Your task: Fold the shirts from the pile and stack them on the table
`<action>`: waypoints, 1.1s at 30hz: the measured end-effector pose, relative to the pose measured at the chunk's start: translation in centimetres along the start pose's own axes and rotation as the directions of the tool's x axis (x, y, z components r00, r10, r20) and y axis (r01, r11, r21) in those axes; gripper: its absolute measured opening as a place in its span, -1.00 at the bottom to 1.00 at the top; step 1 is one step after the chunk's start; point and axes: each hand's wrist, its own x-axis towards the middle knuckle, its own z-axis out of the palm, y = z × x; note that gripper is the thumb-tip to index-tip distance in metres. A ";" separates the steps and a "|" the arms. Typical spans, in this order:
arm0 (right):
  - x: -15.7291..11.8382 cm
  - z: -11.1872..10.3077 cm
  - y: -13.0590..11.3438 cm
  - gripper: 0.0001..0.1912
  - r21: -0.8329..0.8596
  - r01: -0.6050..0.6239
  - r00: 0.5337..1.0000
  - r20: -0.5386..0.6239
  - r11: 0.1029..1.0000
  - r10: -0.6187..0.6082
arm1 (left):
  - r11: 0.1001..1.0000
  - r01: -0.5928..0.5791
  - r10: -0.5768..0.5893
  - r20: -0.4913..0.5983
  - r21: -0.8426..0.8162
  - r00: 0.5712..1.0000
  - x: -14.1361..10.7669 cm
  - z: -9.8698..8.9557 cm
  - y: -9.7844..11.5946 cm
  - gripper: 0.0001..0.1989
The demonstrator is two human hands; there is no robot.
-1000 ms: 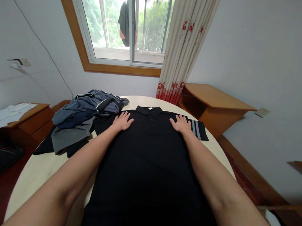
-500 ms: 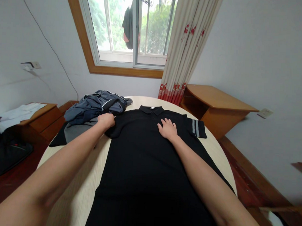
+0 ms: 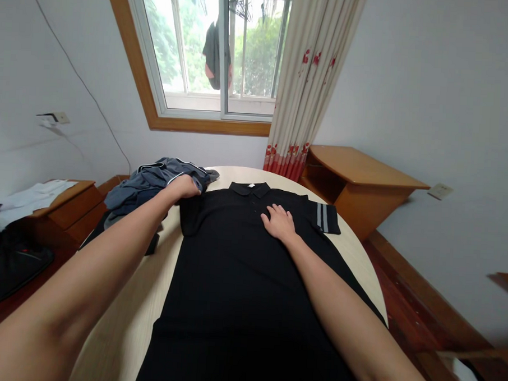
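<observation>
A black polo shirt is spread over a round pale table, its collar at the far side. Two grey stripes cross the sleeve on the right. My right hand lies on the chest beside the buttons, fingers spread. At the shirt's left sleeve, my left hand is closed on the black fabric, next to a heap of grey and dark clothes. Its fingertips are hidden from view.
Beyond the table are a window and a floral curtain. A wooden desk stands at the right back. On the left is a wooden cabinet with white cloth or paper on it.
My left hand has moved away from me and slightly right, drawing the sleeve fabric along. My right hand stays on the chest. The view has shifted a little.
</observation>
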 end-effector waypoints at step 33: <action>1.8 0.3 0.8 -0.32 -0.031 -0.066 0.997 0.023 0.997 0.067 | 0.966 -0.251 0.250 0.019 0.067 0.968 3.4 10.9 2.8 -0.44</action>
